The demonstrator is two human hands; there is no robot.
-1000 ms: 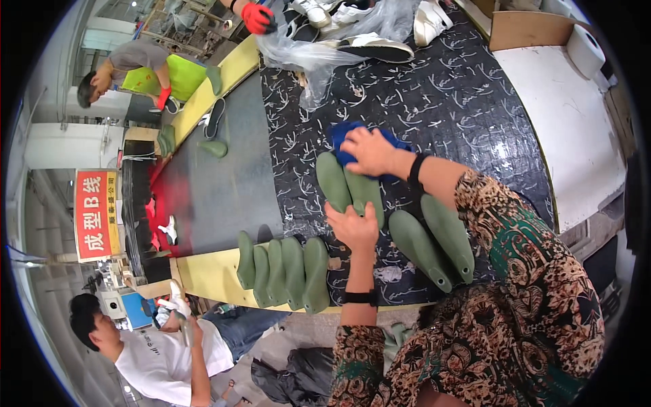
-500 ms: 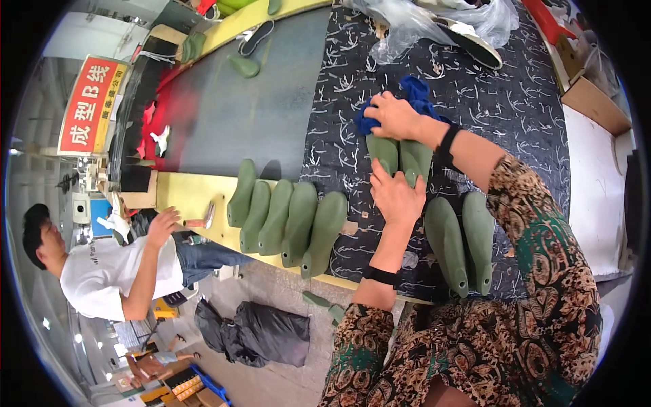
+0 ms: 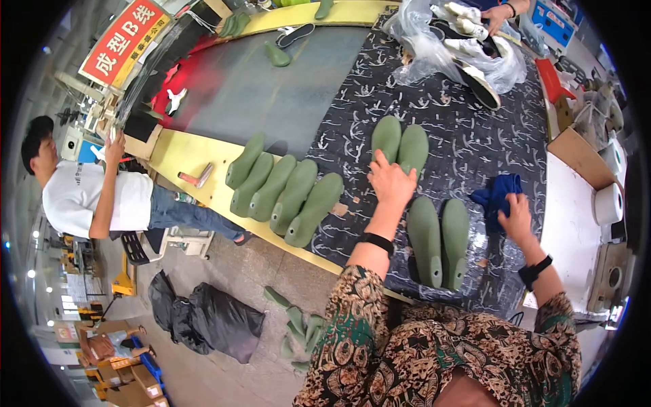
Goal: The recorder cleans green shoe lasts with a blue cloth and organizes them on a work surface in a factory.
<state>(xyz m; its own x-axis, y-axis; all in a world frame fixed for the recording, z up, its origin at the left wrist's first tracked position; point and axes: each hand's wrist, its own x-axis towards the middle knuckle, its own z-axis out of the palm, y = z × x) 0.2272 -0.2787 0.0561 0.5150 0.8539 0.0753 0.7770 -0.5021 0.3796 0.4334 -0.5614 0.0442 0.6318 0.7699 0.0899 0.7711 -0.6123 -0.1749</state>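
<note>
Green shoe molds [image 3: 413, 144] were touched by left hand [image 3: 391, 180] | blue cloth [image 3: 498, 196] by right hand [image 3: 518, 218] | grips couldn't be told

left grip [image 3: 393, 183] on two green lasts [image 3: 386, 133] | right grip [image 3: 519, 221] on blue cloth [image 3: 497, 195] | row of five lasts [image 3: 273, 188], left

Black bags [image 3: 224, 322] lie on the floor [image 3: 261, 271], a white roll [image 3: 608, 205] near cardboard [image 3: 580, 159].
</note>
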